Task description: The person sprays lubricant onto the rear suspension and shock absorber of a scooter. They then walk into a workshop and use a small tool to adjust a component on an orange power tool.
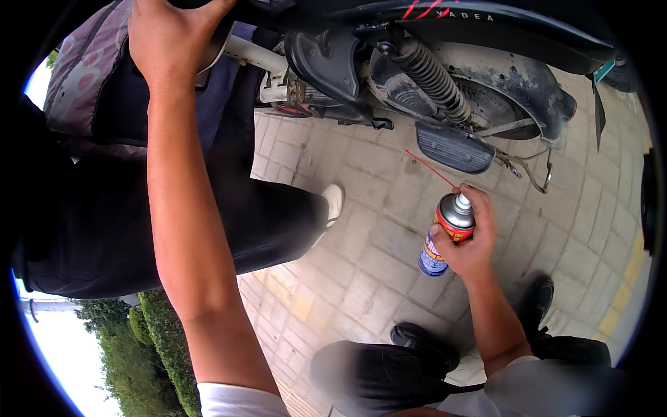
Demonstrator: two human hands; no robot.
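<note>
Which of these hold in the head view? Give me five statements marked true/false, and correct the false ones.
1. The right hand holds a spray can with a thin straw jutting from its top. True.
2. The straw is blue. False: it is red.
3. The left hand is also on the spray can. False: it is well apart from it, at the picture's upper edge.
4. A ridged footrest shows below a coil spring in the picture. True.
5. The scooter stands on grass. False: the ground under it is paving.
</note>
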